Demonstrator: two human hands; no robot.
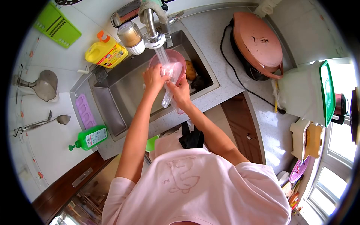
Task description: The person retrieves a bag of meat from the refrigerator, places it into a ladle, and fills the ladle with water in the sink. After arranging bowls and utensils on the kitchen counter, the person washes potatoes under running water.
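Water runs from the faucet onto a clear plastic bag held between my two hands over the sink. My left hand is closed on the bag's left side, and my right hand grips it lower on the right. Loose ends of the plastic hang below my fingers. Behind and under the bag is a pink bowl in the sink. Beside the bowl, at the right, lies a brown potato-like item, with something dark below it.
Left of the sink stand a yellow bottle, a purple tray and a green bottle. On the right counter are a pink electric pan with a black cord and a green-lidded container.
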